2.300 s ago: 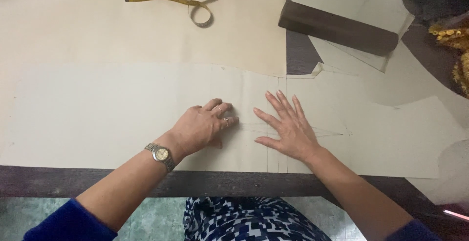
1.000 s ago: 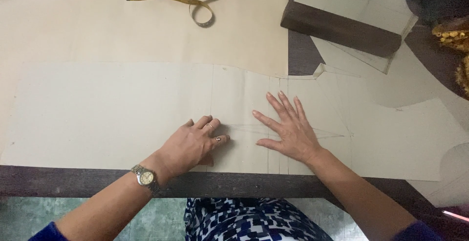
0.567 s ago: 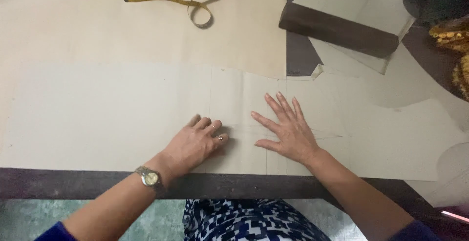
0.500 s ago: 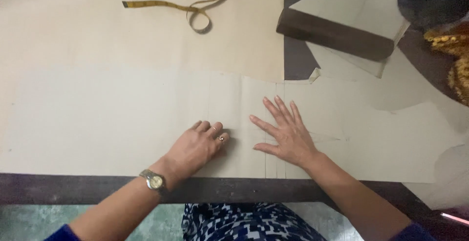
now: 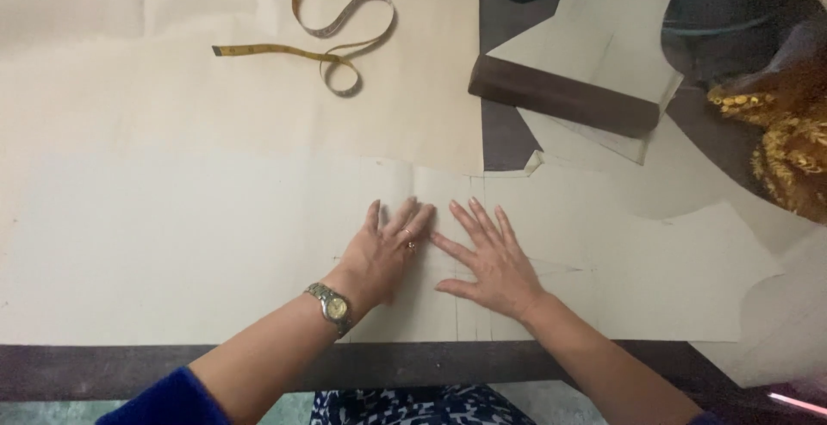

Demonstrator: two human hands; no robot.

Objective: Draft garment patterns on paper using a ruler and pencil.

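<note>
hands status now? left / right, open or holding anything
Left hand: open, palm flat on the pale cream paper pattern sheet, holding nothing.
Right hand: open, fingers spread flat on the same sheet, holding nothing.

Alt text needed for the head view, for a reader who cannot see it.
Two bare hands, the left hand wearing a metal wristwatch and the right hand, press flat side by side on a large cream paper pattern sheet. Farther back lie a looped yellow measuring tape and a dark brown wooden block.

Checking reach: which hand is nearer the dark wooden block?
Right. The right hand lies flat on the paper, below and just left of the block; the left hand lies farther left, beside it.
</note>
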